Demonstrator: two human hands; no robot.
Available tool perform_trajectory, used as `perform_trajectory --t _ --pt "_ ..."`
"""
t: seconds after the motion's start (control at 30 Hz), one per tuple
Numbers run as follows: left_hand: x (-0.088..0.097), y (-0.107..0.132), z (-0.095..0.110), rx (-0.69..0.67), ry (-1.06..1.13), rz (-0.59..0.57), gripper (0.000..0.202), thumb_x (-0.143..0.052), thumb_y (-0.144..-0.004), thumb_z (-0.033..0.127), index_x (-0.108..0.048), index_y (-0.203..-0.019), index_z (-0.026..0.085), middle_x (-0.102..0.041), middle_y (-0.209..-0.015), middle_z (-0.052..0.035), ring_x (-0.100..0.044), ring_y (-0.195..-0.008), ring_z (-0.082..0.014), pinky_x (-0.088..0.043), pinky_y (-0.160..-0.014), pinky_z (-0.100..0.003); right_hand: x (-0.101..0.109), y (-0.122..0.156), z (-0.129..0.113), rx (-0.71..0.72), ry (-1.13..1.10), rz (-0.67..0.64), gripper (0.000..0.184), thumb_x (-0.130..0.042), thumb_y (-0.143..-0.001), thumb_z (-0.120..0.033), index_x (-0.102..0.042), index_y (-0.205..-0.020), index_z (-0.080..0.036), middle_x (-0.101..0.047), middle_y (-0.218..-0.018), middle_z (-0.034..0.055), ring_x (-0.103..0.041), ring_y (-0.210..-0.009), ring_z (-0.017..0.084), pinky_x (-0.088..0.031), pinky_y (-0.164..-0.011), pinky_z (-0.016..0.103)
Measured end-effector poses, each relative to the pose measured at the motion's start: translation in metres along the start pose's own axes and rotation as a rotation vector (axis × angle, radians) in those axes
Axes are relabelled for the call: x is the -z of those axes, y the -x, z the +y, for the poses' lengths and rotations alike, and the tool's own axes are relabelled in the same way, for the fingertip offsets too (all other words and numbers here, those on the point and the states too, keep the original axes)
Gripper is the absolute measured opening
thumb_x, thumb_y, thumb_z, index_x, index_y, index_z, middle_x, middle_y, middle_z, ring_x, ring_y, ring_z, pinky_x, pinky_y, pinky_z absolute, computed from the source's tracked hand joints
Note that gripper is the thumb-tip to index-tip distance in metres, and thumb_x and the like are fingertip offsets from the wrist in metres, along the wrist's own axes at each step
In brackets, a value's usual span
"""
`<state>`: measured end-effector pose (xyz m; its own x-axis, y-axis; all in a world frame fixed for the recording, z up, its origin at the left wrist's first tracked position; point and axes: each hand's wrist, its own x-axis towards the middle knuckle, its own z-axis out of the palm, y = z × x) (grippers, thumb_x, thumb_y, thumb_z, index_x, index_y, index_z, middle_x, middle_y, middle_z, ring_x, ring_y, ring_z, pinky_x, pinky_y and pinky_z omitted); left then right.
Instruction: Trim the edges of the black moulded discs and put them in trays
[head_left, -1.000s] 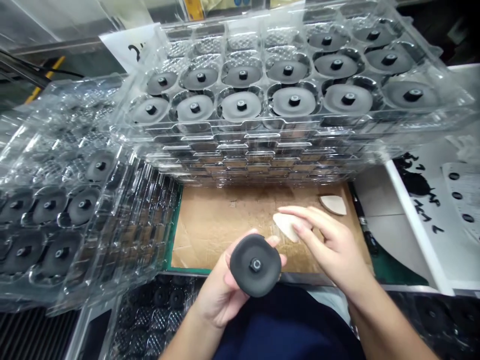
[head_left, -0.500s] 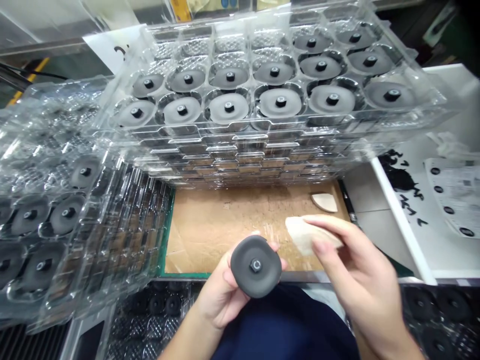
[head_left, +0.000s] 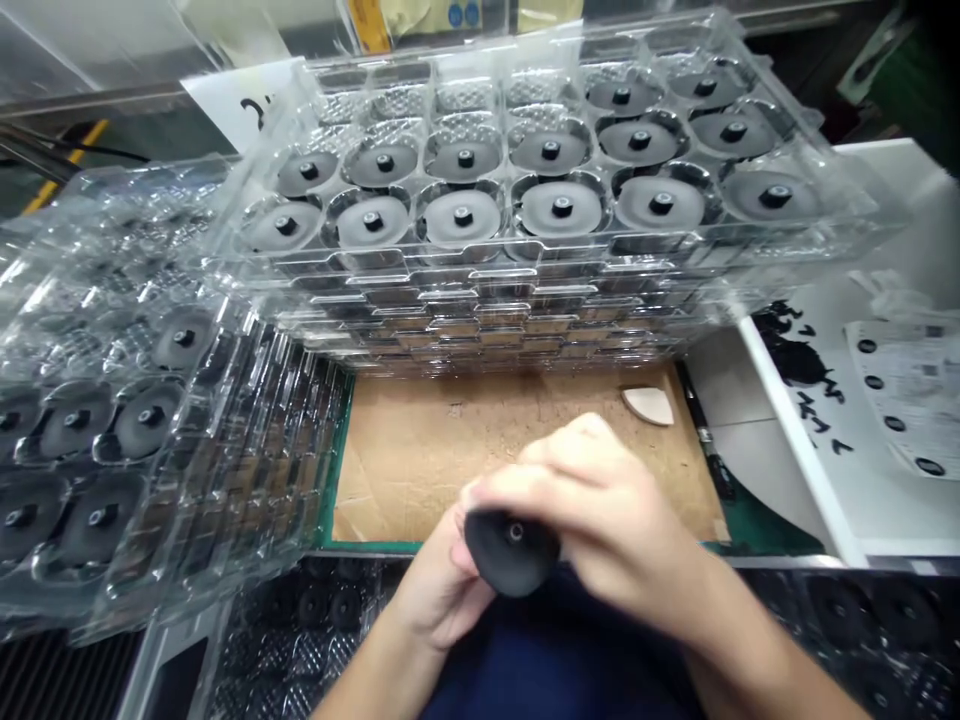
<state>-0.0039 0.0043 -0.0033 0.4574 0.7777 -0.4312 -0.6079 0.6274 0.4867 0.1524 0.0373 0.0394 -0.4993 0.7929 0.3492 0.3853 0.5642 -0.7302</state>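
Observation:
My left hand (head_left: 442, 575) holds a dark grey, rounded-square disc (head_left: 504, 560) with a small stub at its centre, fingers wrapped round it from the left and beneath. Over the upper right of the disc lies my right hand (head_left: 600, 510), its fingers curled and slightly blurred, touching or nearly touching the disc's top edge. The cream sponge wedge seen earlier in that hand is hidden behind the fingers now. A second cream wedge (head_left: 649, 404) lies on the cardboard (head_left: 405, 450), beyond my right hand.
Stacked clear plastic trays (head_left: 517, 250) holding similar discs stand behind the cardboard. Another tray stack (head_left: 187, 430) rises at the left. A black pen-like tool (head_left: 703, 430) lies right of the cardboard, beside a white bin wall (head_left: 806, 440). Printed sheets (head_left: 911, 390) lie farther right.
My right hand has moved left and onto the disc, bringing the cream wedge with it out of sight. The disc stays in my left hand at nearly the same spot.

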Motion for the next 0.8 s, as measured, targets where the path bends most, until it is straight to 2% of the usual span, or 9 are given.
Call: perform_trajectory --t 0.1,0.2,0.33,0.43,0.53,0.57,0.6,0.7,0.8 --pt "0.008 0.004 0.003 -0.045 0.088 -0.026 0.052 -0.083 -0.056 0.039 -0.069 -0.105 0.028 -0.07 -0.114 -0.0042 -0.068 -0.094 -0.0195 -0.05 -0.085 -0.025 0.0 0.019 0.026 -0.297 -0.019 0.083 0.026 -0.045 -0.092 -0.015 -0.065 -0.106 -0.023 -0.069 -0.093 0.0008 -0.06 -0.082 0.014 -0.039 -0.073 0.029" --pt "0.018 0.008 0.004 -0.074 0.153 -0.025 0.052 -0.081 -0.06 0.037 -0.066 -0.11 0.031 -0.067 -0.122 -0.0056 -0.067 -0.099 -0.02 -0.049 -0.086 -0.024 -0.026 0.05 0.052 -0.534 -0.083 0.064 0.024 -0.048 -0.091 -0.025 -0.068 -0.105 -0.025 -0.071 -0.096 0.0023 -0.063 -0.086 0.017 -0.047 -0.074 0.028" --pt "0.021 0.008 0.004 -0.063 0.172 0.045 0.055 -0.08 -0.057 0.041 -0.067 -0.109 0.028 -0.07 -0.115 -0.0035 -0.067 -0.099 -0.0195 -0.049 -0.088 -0.023 -0.062 0.081 0.071 -0.608 -0.081 -0.036 0.021 -0.053 -0.087 -0.028 -0.073 -0.093 -0.023 -0.073 -0.079 0.0031 -0.067 -0.071 0.019 -0.051 -0.066 0.032" --pt "0.015 0.006 0.004 -0.041 0.153 0.074 0.058 -0.082 -0.055 0.041 -0.067 -0.108 0.025 -0.071 -0.109 -0.0032 -0.067 -0.097 -0.0206 -0.049 -0.088 -0.025 -0.053 0.074 0.062 -0.639 -0.078 -0.012 0.023 -0.052 -0.089 -0.03 -0.072 -0.099 -0.022 -0.074 -0.089 0.005 -0.068 -0.077 0.02 -0.053 -0.068 0.031" --pt "0.007 0.004 0.001 -0.057 0.087 0.118 0.054 -0.082 -0.059 0.033 -0.066 -0.11 0.023 -0.07 -0.111 -0.0045 -0.066 -0.1 -0.0224 -0.048 -0.092 -0.028 -0.026 0.047 0.03 -0.596 -0.048 0.234 0.025 -0.052 -0.09 -0.03 -0.065 -0.11 -0.022 -0.069 -0.108 0.0075 -0.066 -0.091 0.02 -0.053 -0.069 0.029" --pt "0.005 0.003 -0.001 -0.07 0.063 0.146 0.052 -0.081 -0.061 0.029 -0.065 -0.11 0.023 -0.069 -0.111 -0.0045 -0.065 -0.1 -0.022 -0.048 -0.093 -0.029 -0.019 0.037 0.016 -0.54 -0.03 0.357 0.026 -0.053 -0.09 -0.026 -0.063 -0.113 -0.024 -0.068 -0.111 0.0066 -0.065 -0.092 0.02 -0.052 -0.07 0.029" --pt "0.003 0.003 -0.003 -0.082 0.047 0.172 0.052 -0.08 -0.063 0.027 -0.063 -0.112 0.023 -0.069 -0.112 -0.0047 -0.064 -0.102 -0.0219 -0.047 -0.094 -0.03 -0.015 0.028 0.003 -0.41 -0.016 0.405 0.027 -0.052 -0.09 -0.021 -0.061 -0.115 -0.023 -0.068 -0.109 0.0061 -0.065 -0.091 0.019 -0.051 -0.071 0.029" --pt "0.001 0.004 -0.005 -0.114 0.03 0.225 0.054 -0.077 -0.068 0.027 -0.058 -0.119 0.025 -0.068 -0.112 -0.0051 -0.063 -0.103 -0.0215 -0.048 -0.093 -0.032 -0.015 0.011 -0.024 -0.11 -0.04 0.249 0.028 -0.047 -0.089 -0.012 -0.06 -0.114 -0.014 -0.072 -0.097 0.0075 -0.064 -0.082 0.017 -0.048 -0.072 0.032" --pt "0.002 0.004 -0.007 -0.15 0.024 0.293 0.056 -0.077 -0.067 0.023 -0.057 -0.12 0.028 -0.068 -0.112 -0.0035 -0.063 -0.101 -0.021 -0.049 -0.09 -0.032 -0.021 0.003 -0.027 -0.148 -0.095 -0.016 0.023 -0.048 -0.088 -0.009 -0.065 -0.103 -0.015 -0.072 -0.09 0.0032 -0.064 -0.075 0.015 -0.046 -0.069 0.029"
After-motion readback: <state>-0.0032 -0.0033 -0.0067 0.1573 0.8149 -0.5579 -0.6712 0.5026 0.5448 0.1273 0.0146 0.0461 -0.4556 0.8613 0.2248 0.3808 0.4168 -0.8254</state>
